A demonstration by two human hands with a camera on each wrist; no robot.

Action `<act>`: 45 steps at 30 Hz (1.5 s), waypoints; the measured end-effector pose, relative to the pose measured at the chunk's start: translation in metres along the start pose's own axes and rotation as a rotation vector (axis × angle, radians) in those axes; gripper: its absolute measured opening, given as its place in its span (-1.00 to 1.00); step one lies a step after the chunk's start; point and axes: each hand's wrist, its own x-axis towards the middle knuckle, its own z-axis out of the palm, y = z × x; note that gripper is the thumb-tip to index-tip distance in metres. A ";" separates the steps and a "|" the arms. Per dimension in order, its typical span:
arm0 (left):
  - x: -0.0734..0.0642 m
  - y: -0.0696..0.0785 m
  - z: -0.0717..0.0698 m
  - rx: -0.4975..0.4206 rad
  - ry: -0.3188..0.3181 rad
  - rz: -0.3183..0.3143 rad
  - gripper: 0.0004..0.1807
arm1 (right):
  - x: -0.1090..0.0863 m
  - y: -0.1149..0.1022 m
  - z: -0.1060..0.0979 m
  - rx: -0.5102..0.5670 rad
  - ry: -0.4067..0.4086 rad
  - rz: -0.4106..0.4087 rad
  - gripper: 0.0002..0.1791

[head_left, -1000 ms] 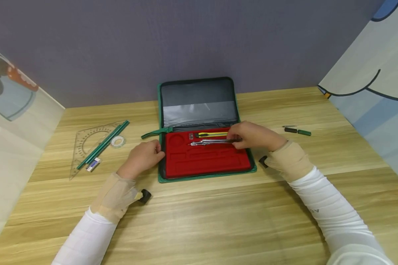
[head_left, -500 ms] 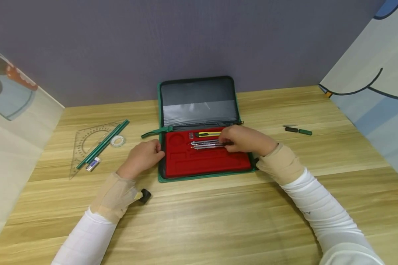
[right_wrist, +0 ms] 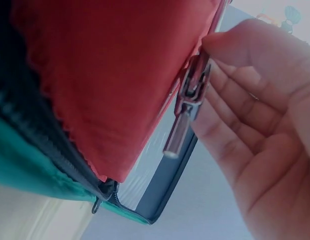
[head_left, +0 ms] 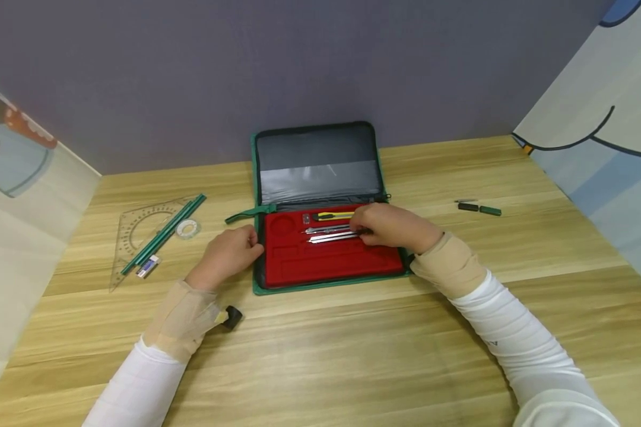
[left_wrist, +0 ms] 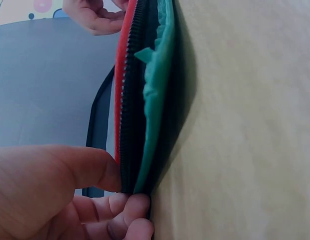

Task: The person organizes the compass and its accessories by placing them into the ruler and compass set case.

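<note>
A zip-up green drawing-set case lies unfolded on the table, with a red moulded tray inside. At its left edge my left hand pinches the zipper border, thumb on the inner side and fingers underneath. My right hand grips a silver drawing compass by its hinged head, legs pointing left over the tray. Just behind these legs a second slim silver instrument lies in the tray. Beyond it sit a yellow utility knife, partly covered by my right hand, and a small clear box.
On the left, a clear set square lies under green pencils, beside a tape roll and an eraser. Far right are black and green small cylinders and a thin metal piece. A wall stands behind.
My right hand has moved left over the tray with the compass. The compass legs have come toward the front, apart from the other silver instrument. My left hand stays on the case edge.
</note>
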 end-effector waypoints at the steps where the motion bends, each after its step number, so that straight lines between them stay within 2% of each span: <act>1: 0.000 0.000 0.000 0.000 -0.002 -0.002 -0.86 | 0.000 0.000 0.000 -0.002 0.004 -0.001 -0.88; 21: -0.001 0.003 -0.003 0.005 -0.009 -0.009 -0.87 | 0.000 -0.006 0.001 -0.010 0.006 -0.001 -0.83; 31: -0.003 0.004 -0.003 0.000 -0.011 -0.004 -0.88 | 0.000 -0.007 0.002 0.039 0.000 -0.011 -0.72; 41: -0.003 0.005 -0.003 -0.007 -0.006 0.002 -0.87 | -0.001 -0.005 0.003 0.042 0.004 -0.007 -0.74; 45: -0.003 0.003 -0.003 -0.008 -0.007 -0.002 -0.87 | 0.000 -0.003 0.003 0.051 0.012 -0.030 -0.77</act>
